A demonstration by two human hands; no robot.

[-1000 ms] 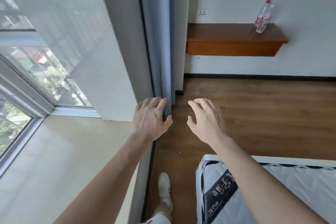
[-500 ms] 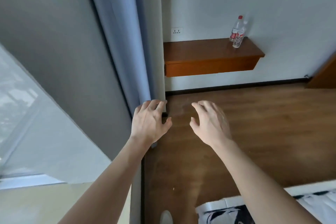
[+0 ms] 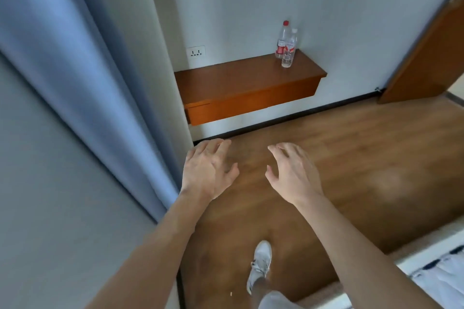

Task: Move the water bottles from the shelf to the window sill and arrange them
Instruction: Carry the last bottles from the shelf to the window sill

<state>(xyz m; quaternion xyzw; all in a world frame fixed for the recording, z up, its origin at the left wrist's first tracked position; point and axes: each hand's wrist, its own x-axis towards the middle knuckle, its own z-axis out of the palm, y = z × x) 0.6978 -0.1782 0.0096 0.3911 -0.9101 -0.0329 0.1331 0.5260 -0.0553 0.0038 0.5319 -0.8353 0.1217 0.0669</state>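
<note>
While both arms reach forward over the floor [image 3: 351, 148], left hand [image 3: 208, 170] and right hand [image 3: 293, 173] are empty, fingers loosely spread; two water bottles [image 3: 286, 45] upright, touching, on the shelf [image 3: 238, 80].

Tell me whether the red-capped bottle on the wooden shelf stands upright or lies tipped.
Upright: the clear red-capped plastic bottle stands on its base on the brown wooden shelf, cap topmost.

The white-capped clear plastic bottle [image 3: 289, 51] hides part of the red-capped clear plastic bottle [image 3: 282, 36] behind it; the print on both is too small to read. The right edge cuts off the brown wooden door [image 3: 426, 57].
</note>
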